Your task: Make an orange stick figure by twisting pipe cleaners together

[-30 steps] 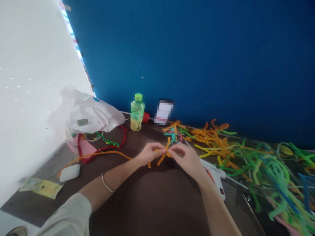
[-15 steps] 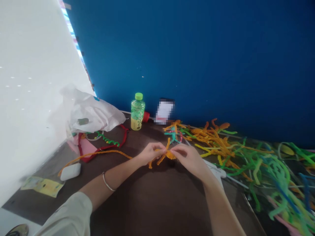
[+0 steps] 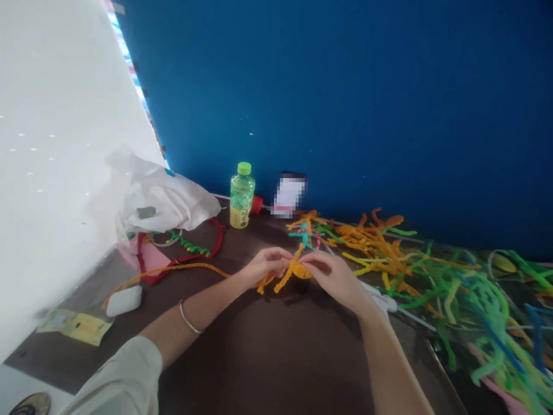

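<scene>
Between my two hands is a small orange figure of twisted pipe cleaners, with a coiled body and thin limbs sticking out. My left hand pinches it from the left side, fingertips closed. From the right, my right hand pinches its upper part with thumb and forefinger. Orange strands hang beneath my left fingers. A long orange pipe cleaner runs leftward from behind my left forearm. Just beyond my hands lies a turquoise and orange pipe-cleaner figure.
A green-capped bottle and a phone with a blurred screen stand near the blue wall. Heaped pipe cleaners cover the right side, beside a white glue gun. On the left are a plastic bag, a white case and a yellow wrapper.
The orange figure has turned slightly, its limbs now angled differently. My left fingers have shifted a little up and back from it; my right hand keeps its pinch.
</scene>
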Action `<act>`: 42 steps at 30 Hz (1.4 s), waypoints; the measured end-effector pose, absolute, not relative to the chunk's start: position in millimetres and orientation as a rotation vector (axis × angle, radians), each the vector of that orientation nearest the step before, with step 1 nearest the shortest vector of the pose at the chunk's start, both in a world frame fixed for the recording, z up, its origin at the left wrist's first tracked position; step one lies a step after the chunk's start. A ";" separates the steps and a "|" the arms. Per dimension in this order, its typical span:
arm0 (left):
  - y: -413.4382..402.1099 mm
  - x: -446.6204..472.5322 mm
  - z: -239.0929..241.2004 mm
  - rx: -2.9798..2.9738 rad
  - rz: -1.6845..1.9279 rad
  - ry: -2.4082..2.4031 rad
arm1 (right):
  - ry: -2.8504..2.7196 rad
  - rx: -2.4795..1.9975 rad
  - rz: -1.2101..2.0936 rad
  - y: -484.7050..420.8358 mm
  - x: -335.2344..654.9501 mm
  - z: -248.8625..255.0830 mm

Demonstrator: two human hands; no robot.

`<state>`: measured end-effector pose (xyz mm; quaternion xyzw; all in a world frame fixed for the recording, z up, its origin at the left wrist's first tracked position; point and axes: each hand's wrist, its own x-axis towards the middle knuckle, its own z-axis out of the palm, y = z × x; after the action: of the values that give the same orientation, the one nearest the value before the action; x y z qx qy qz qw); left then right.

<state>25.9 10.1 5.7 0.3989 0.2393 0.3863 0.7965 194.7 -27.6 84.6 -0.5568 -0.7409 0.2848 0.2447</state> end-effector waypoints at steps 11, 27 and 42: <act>8.3 26.7 6.3 0.904 0.781 0.601 | -2.128 -1.469 0.851 -24.2 205.1 79.1; 9.3 24.9 6.0 1.035 0.693 0.687 | -2.158 -1.521 0.836 -24.5 204.1 85.0; 5.7 22.7 6.3 1.074 0.515 0.493 | -2.444 -1.500 1.407 16.8 213.9 99.5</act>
<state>22.7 5.7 6.3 0.5006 0.2298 0.2399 0.7994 213.9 16.8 99.5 -0.4695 -0.7649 0.4402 -0.0264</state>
